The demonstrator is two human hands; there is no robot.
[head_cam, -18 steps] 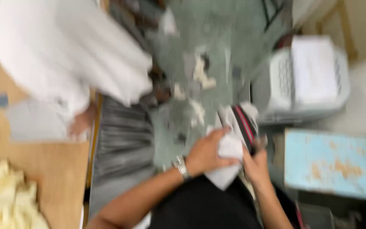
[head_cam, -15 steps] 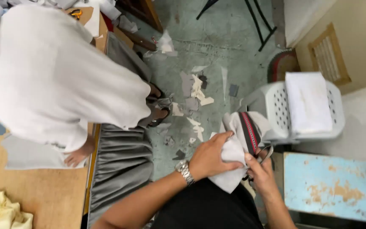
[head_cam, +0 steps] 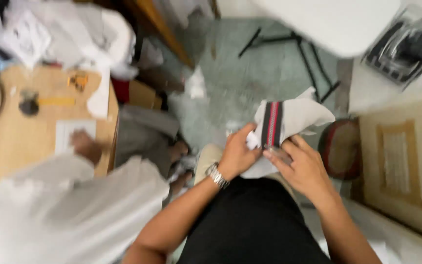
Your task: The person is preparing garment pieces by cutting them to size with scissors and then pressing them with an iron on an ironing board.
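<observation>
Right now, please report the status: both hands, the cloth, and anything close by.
Left hand and right hand both grip the white cloth with striped band. Co-worker's hand rests on the wooden table, apart.

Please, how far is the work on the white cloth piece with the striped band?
Looks done: a dark-and-red striped band already lies along the white fabric piece. In hand: the left hand and right hand both grip the piece near the band's lower end. Left: the blur hides any seams, so I cannot judge what remains.
</observation>
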